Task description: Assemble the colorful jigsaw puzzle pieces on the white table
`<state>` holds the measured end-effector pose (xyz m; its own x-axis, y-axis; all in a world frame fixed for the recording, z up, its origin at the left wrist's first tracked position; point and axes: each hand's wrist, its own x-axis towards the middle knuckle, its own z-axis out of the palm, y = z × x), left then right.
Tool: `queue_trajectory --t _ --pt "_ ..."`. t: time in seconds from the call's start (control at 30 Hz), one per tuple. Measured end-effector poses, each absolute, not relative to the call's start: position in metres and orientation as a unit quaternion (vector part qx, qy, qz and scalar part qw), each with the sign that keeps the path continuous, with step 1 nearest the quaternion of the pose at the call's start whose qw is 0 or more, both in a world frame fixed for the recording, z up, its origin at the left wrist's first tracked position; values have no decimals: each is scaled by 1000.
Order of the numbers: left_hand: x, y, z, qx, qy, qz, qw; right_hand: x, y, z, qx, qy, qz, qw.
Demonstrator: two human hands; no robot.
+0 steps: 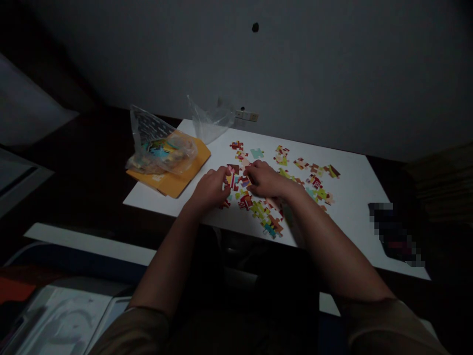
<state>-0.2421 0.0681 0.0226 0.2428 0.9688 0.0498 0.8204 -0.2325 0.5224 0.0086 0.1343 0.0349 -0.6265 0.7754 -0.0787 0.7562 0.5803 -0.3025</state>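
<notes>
Colourful jigsaw pieces [284,158] lie scattered over a white table top [351,197]. My left hand [210,188] rests on the table with fingers curled, its fingertips on a group of red and pink pieces [235,181]. My right hand [264,178] lies just right of it, fingers bent, pinching at the same group. The two hands nearly touch. More joined pieces [268,219] sit below the hands near the table's front edge. What exactly each hand grips is too dim to tell.
An orange-yellow folder [177,180] lies at the table's left corner with a clear plastic bag [158,143] on it. Another crumpled clear bag [210,121] is behind it. A dark blurred object [395,231] sits at the right edge. A grey wall rises behind.
</notes>
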Motion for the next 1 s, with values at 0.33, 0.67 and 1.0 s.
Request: queue_trajectory --t 0.33,0.67,1.0 --pt "-248 71 15 704 582 289 287 3 140 33 -393 -899 187 41" --pt "-229 102 35 599 449 472 465 37 141 54 -460 -769 323 305" --pt "-142 182 45 418 344 597 591 68 138 35 -467 -365 528 608"
